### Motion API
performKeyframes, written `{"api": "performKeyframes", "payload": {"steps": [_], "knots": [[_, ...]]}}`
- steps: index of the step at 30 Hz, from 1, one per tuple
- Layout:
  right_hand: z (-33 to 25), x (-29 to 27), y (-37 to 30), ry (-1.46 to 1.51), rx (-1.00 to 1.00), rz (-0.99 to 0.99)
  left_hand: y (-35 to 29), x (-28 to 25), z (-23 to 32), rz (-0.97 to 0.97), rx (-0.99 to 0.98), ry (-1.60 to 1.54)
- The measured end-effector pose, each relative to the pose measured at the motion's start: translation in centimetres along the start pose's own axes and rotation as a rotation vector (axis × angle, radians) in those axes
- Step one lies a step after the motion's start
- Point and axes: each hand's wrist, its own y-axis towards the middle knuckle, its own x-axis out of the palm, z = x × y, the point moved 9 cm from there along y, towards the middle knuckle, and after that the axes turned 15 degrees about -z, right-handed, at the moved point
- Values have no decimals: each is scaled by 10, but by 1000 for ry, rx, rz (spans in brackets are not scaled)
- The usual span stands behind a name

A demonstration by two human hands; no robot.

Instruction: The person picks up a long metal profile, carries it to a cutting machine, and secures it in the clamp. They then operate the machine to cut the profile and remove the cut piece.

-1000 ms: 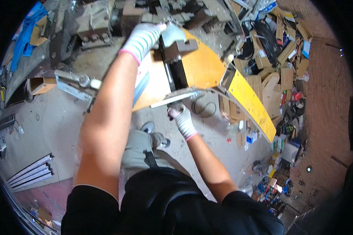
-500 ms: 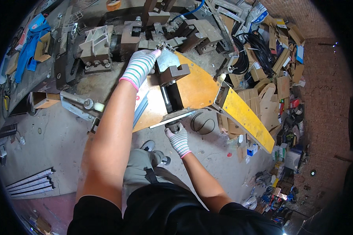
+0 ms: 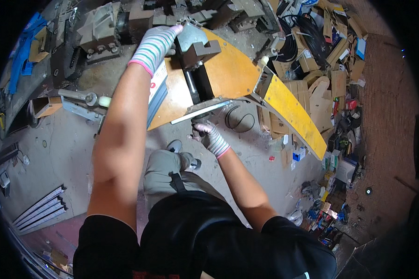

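Observation:
My left hand (image 3: 154, 50), in a striped knit glove, is at the far side of an orange-brown machine table (image 3: 235, 69). Its fingers are closed beside a silvery metal plate (image 3: 191, 37); whatever lies in them is hidden. A dark notched metal block (image 3: 201, 55) sits right of that hand, above a black slide with a shiny rod (image 3: 193, 86). At the table's near edge, a dark round knob (image 3: 199, 117) sticks out under a pale metal strip (image 3: 200, 112). Just below the knob is my right hand (image 3: 212, 139), gloved alike, its fingers loosely bent and apart.
A yellow panel (image 3: 295, 116) slants out from the table's right side. Grey strips (image 3: 158, 100) lie beside my left forearm. Heavy metal blocks (image 3: 100, 32) stand at the back. Cardboard boxes (image 3: 319, 100) and coiled black cable (image 3: 286, 44) are piled right; metal profiles (image 3: 42, 209) lie lower left.
My right hand has loosened from the knob and sits just below it. My left hand keeps its place by the silvery plate. The whole view has shifted, so the machine appears higher.

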Motion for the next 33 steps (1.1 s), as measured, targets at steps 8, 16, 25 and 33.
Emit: {"api": "performKeyframes", "payload": {"steps": [8, 16, 25, 33], "knots": [[-26, -12, -8, -766, 19, 366, -7, -1, 4, 70, 33, 33], [-23, -17, -10, -770, -18, 411, 0, -2, 1, 67, 71, 35], [-4, -3, -2, -119, 90, 106, 24, -4, -9, 28, 85, 51], [11, -2, -1, 62, 71, 80, 2, -3, -4, 72, 20, 31]]}}
